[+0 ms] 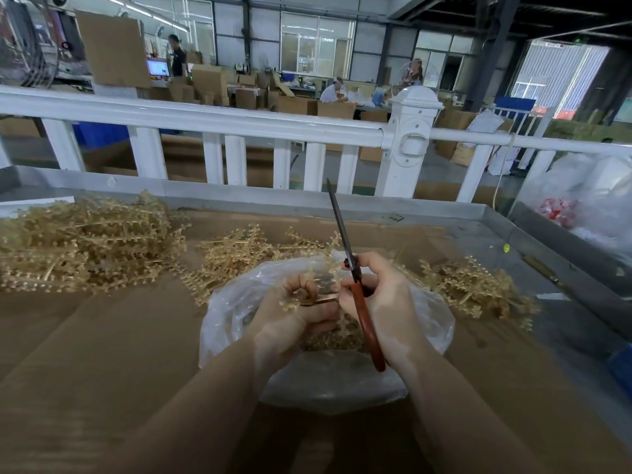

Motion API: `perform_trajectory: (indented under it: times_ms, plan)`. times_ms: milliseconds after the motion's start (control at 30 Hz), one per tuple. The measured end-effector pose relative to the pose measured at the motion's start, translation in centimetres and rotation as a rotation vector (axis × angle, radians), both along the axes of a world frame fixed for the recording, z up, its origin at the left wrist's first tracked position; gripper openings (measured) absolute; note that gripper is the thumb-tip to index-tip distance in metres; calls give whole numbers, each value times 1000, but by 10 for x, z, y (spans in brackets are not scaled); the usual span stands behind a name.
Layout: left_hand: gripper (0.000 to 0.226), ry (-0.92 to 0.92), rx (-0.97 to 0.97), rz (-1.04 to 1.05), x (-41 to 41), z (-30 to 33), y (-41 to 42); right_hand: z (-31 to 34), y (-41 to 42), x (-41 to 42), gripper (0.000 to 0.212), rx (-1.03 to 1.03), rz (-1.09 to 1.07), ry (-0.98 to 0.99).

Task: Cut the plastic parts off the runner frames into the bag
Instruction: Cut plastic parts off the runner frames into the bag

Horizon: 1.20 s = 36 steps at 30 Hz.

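While left hand (294,316) pinches runner frame (309,295) over bag (232,302) — right hand (379,299) grips scissors (362,313).

Both hands (342,302) curled, close together

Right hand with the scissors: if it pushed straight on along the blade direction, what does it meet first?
Probably nothing on the table. The right hand holds the scissors with the blade tip up and away, toward the white railing. The railing lies on that line, though depth is unclear.
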<state>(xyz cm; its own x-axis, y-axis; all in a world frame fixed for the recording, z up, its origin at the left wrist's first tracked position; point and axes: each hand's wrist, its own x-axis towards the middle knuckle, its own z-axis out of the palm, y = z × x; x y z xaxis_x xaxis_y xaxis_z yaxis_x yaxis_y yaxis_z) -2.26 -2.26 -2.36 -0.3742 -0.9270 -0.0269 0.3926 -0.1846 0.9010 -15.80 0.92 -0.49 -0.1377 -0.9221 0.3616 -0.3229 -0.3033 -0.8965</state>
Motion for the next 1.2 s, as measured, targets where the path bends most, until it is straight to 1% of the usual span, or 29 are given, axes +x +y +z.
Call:
perform_trajectory:
  times_ms: [100, 200, 267, 400, 500, 633, 700, 767, 867, 933, 1067, 1200]
  plan:
    - [42, -10, -2, 38, 0, -2, 0, -2, -1, 0, 28, -7, -3, 34]
    - [34, 10, -8, 43, -1, -2, -1, -4, -3, 1, 28, -4, -7, 44]
    - [34, 37, 12, 49, -2, -3, -1, -5, -3, 1, 28, -6, -14, 61]
    - [34, 150, 163, 147, 1, -5, -4, -6, -3, -2, 22, -36, -67, 113]
    - [32, 198, 288, 215, 5, -5, -9, -9, 1, -4, 17, -14, -93, 173]
    - [29, 270, 380, 270, 6, -6, -13, -19, 8, -6, 21, 63, -118, 340]
    - [29, 247, 397, 287, 5, -6, -14, -23, 10, -6, 24, 90, -128, 443]
    - [18, 221, 411, 313, 6, -5, -16, -25, 12, -4, 26, 88, -136, 511]
    - [8, 306, 435, 367, 9, -2, -19, -26, 14, -2, 26, 80, -123, 581]
    - [3, 317, 441, 366, 10, 0, -20, -27, 15, -2, 27, 79, -116, 632]
    - [6, 347, 428, 377, 10, 3, -20, -27, 17, -1, 30, 82, -110, 690]
    - [3, 366, 432, 390, 11, 4, -19, -26, 19, -2, 29, 77, -96, 697]
